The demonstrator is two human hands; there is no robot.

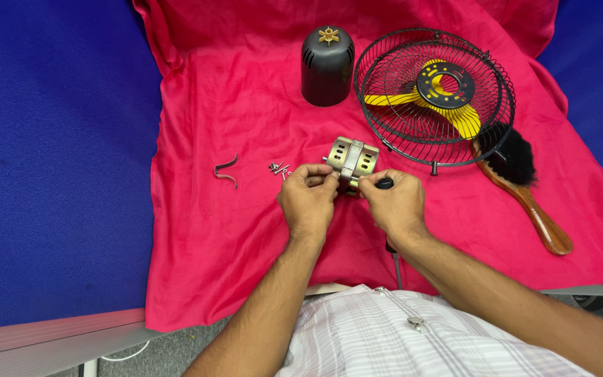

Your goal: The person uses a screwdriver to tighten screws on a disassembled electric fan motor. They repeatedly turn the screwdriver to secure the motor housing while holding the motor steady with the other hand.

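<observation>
Over red cloth (232,230), both hands (354,199) pinch motor (352,158).

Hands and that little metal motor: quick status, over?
Left hand and right hand both grip the metal motor block over the red cloth. Loose screws lie just left. Fan cage sits clear behind.

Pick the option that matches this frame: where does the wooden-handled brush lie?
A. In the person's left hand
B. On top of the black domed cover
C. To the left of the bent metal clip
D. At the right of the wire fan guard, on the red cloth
D: the brush lies on the red cloth with its black bristles at the right edge of the wire fan guard, away from both hands.
</observation>
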